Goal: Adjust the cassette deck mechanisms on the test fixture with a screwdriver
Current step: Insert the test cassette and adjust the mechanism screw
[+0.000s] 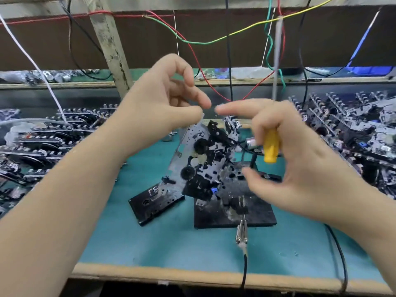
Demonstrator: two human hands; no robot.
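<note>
A cassette deck mechanism [199, 159], a grey metal plate with black gears and levers, stands tilted with its lower end on the black test fixture [246, 213]. My left hand [162, 108] pinches the plate's top corner between thumb and fingers. My right hand [300, 163] is closed around a screwdriver [270, 146] with a yellow handle. Its metal shaft points straight up, away from the mechanism. The right index finger reaches left and almost meets the left fingertips above the mechanism.
A black cassette tape [154, 202] lies on the teal mat left of the fixture. A metal clip [242, 232] on a black cable rests at the fixture's front edge. Piles of deck mechanisms [351, 133] crowd both sides. Coloured wires [192, 41] hang overhead.
</note>
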